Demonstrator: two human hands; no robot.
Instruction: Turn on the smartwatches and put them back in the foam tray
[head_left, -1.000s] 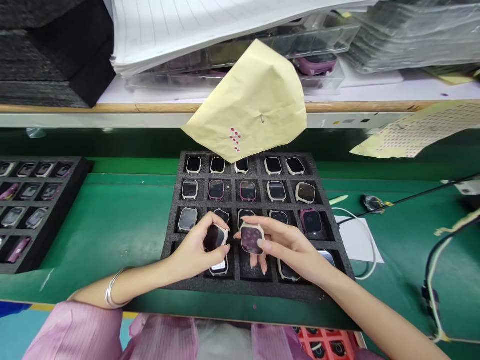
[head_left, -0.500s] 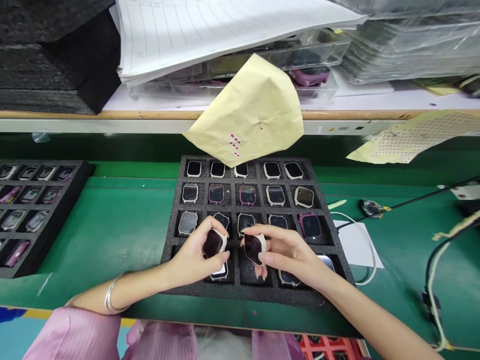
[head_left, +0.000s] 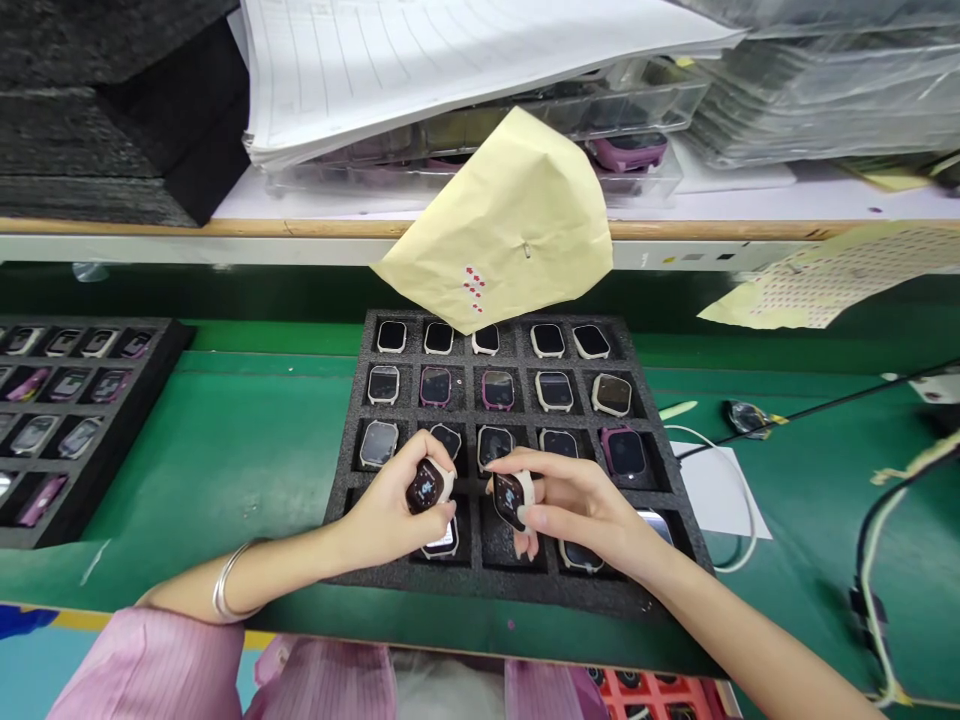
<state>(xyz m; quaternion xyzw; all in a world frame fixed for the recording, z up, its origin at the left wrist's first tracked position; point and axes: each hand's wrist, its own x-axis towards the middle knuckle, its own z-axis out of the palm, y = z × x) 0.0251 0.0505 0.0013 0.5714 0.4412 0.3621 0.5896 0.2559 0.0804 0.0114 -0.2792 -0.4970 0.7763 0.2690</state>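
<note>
My left hand [head_left: 401, 500] grips a pale-cased smartwatch [head_left: 426, 487] between thumb and fingers; its dark screen shows small lit marks. In my right hand [head_left: 574, 500] is a second pale smartwatch [head_left: 509, 498], tilted, its screen lit with similar marks. Both are held over the front rows of a black foam tray [head_left: 637, 590]. Strapless watches lie in the tray's pockets, pale-cased ones such as the watch [head_left: 379, 443] and purple ones such as the watch [head_left: 622, 452]. Just under my left hand, a watch with a bright white screen [head_left: 442, 540] rests in a front pocket.
Another foam tray of watches [head_left: 161, 375] sits on the green bench [head_left: 240, 440] at left. A shelf edge [head_left: 300, 229] crosses behind, with a yellow paper [head_left: 517, 220] hanging over the tray. Cables [head_left: 862, 570] and a white sheet [head_left: 727, 490] lie at right.
The screens of both held watches were dark and now show lit marks. Both hands keep nearly the same pose; the whole view has shifted slightly.
</note>
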